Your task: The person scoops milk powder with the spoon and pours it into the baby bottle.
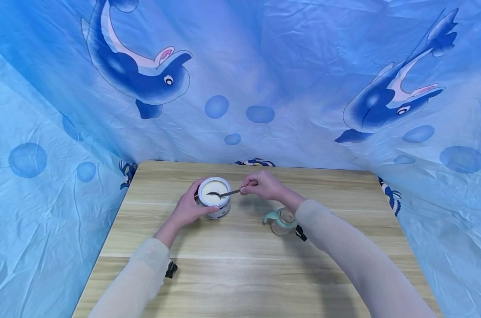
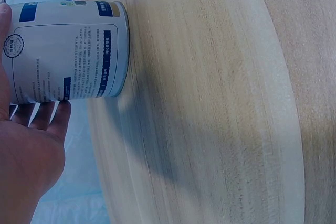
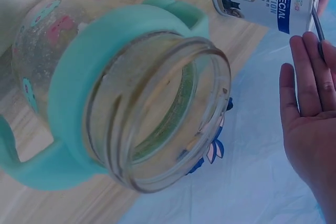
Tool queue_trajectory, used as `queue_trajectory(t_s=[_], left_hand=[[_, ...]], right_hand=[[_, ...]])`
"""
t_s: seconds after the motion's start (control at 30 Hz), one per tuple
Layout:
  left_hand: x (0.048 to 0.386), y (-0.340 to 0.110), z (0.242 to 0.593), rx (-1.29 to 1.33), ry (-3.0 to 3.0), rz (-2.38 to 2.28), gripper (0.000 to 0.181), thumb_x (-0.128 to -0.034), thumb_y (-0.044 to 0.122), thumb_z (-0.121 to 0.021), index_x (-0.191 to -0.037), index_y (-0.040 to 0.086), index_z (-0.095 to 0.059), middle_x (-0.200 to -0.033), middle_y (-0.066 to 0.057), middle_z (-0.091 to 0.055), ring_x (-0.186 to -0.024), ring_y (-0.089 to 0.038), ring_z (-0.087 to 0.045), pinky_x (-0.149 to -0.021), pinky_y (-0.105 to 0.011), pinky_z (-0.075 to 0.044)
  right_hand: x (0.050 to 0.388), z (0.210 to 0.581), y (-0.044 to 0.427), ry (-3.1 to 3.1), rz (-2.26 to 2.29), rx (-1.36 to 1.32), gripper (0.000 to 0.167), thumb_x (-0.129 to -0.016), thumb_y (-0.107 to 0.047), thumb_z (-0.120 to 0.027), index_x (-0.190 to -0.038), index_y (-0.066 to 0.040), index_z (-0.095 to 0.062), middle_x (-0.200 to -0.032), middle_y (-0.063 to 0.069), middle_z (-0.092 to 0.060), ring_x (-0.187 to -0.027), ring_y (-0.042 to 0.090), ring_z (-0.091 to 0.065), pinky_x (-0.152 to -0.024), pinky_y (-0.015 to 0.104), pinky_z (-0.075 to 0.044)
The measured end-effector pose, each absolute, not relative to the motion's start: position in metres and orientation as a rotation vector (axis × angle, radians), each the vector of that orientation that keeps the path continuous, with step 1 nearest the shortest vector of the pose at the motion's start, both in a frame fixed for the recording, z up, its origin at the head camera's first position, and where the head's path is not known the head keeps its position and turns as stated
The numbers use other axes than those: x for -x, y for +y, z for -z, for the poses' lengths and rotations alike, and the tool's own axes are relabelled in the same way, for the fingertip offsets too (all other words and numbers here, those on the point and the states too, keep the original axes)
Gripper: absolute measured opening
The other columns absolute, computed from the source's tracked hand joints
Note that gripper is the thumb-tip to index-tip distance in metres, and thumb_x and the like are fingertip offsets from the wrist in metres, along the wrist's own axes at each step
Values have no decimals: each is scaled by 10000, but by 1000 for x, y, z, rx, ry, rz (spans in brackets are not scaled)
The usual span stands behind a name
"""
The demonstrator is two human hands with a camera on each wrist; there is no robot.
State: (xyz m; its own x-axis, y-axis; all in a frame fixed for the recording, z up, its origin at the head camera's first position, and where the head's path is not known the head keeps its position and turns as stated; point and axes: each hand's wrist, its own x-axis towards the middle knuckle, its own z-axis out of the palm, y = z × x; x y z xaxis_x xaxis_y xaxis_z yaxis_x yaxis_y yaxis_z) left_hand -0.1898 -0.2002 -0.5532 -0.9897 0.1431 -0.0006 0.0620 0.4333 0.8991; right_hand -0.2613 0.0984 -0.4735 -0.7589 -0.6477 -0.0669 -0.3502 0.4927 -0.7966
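Left hand point(image 1: 188, 208) hugs the can point(image 1: 223, 211); right hand point(image 1: 264, 185) pinches the spoon point(image 1: 230, 192). Best hold the can firm and the spoon flat.

Soft shadows fall on the bright table point(image 1: 232, 247); both wrist views look dimmer.

One table point(image 1: 224, 278) lies beneath one can point(image 1: 220, 213), with one spoon point(image 1: 231, 192) at the can's mouth, and one bottle point(image 1: 282, 227) with two green handles point(image 3: 26, 167) to the can's right. Two hands show, the left hand point(image 1: 186, 210) at the can's left side and the right hand point(image 1: 266, 185) to its right, below two pale sleeves point(image 1: 135, 276), each with one small black piece point(image 1: 170, 269) beside it. Beyond the can, two printed dolphins point(image 1: 161, 84) flank three blue ovals point(image 1: 260, 114).
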Motion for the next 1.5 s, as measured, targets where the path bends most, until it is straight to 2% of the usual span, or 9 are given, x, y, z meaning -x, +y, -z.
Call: queue_trajectory(t_s=[0.17,0.43,0.77,0.87,0.97,1.07,1.2,1.3,1.5], left_hand=[[189,-200,553,-199,2590,-1627,1096,-743,375,-1008,-1637,242,-388,-1592,-88,-513,-1467,-344,-486,-1224,-565,-394],[189,-200,553,-190,2591,-1629,1102,-732,386,-1013,-1632,254,-392,-1583,-72,-521,-1454,-329,-499,-1216,-555,-404],[190,-200,555,-197,2592,-1626,1108,-731,407,-1010,-1636,266,-388,-1583,-66,-521,-1456,-320,-497,-1214,-548,-409],[190,-200,554,-195,2587,-1631,1111,-736,401,-1008,-1641,261,-381,-1584,-70,-518,-1463,-323,-491,-1219,-550,-403],[189,-200,554,-191,2582,-1630,1112,-740,399,-1006,-1645,260,-374,-1590,-68,-512,-1470,-326,-483,-1225,-551,-396],[190,-200,553,-194,2577,-1630,1113,-743,407,-1003,-1648,266,-369,-1604,-68,-497,-1475,-332,-476,-1227,-555,-394],[190,-201,554,-193,2571,-1635,1115,-744,425,-999,-1649,267,-366,-1616,-70,-484,-1480,-336,-470,-1224,-558,-397],[190,-201,554,-197,2568,-1640,1115,-745,434,-996,-1648,260,-367,-1612,-76,-488,-1477,-336,-473,-1219,-560,-402],[190,-201,553,-198,2572,-1644,1107,-742,436,-997,-1643,266,-376,-1601,-64,-501,-1468,-327,-484,-1215,-565,-403]], right_hand=[[263,475,99,2286,1270,739,85,-1010,-94,-746,-1030,-31,-799,-972,54,-826,-982,187,-792,-919,332,-590],[267,486,104,2161,1396,591,126,-1029,-64,-711,-1072,30,-785,-957,100,-820,-976,242,-801,-993,384,-599],[269,491,104,2109,1451,498,156,-1044,-91,-694,-1116,26,-767,-993,115,-817,-1015,271,-793,-1095,465,-555],[269,489,102,2177,1428,527,149,-1042,-109,-703,-1114,4,-769,-986,93,-820,-1032,291,-788,-1069,443,-570],[267,482,99,2319,1371,641,137,-1032,-113,-717,-1105,-13,-776,-970,70,-820,-1009,310,-787,-953,412,-615],[264,471,95,2504,1261,798,123,-1020,-133,-741,-1088,-45,-796,-948,41,-816,-950,266,-787,-852,375,-636],[257,459,91,2707,1083,1024,108,-1019,-169,-755,-1066,-88,-809,-960,26,-815,-918,181,-780,-848,396,-654],[254,457,90,2797,987,1169,99,-1025,-159,-747,-1060,-88,-807,-989,45,-818,-922,182,-788,-839,397,-659],[249,459,89,2912,732,1433,75,-1018,-144,-753,-1047,-90,-797,-977,33,-812,-851,161,-771,-757,319,-643]])
